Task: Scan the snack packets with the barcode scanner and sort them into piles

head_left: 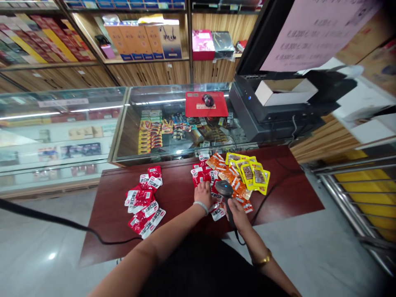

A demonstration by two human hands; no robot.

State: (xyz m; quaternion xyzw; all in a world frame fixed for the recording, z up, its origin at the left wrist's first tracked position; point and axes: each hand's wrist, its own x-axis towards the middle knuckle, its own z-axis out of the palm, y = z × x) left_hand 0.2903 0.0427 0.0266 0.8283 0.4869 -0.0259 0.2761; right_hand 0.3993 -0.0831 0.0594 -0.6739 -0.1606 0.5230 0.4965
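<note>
My right hand (238, 214) is wrapped round the handle of a black barcode scanner (225, 189), whose head hangs over the packets. My left hand (203, 195) rests on a pile of red-and-white snack packets (201, 177), fingers stretched forward over them; its fingertips touch the pile and partly cover it. Orange snack packets (236, 185) lie just right of the scanner, partly under it. Beyond them is a heap of yellow snack packets (256, 173). A separate group of red-and-white packets (144, 202) is spread out on the left of the dark red tabletop (179, 206).
Behind the tabletop stands a glass display counter (176, 140) with a red mat (192, 108) and a computer mouse (208, 100) on it. A black register machine (247, 107) is at right. A black cable (102, 237) crosses the left side. Metal rack rails (346, 206) stand at right.
</note>
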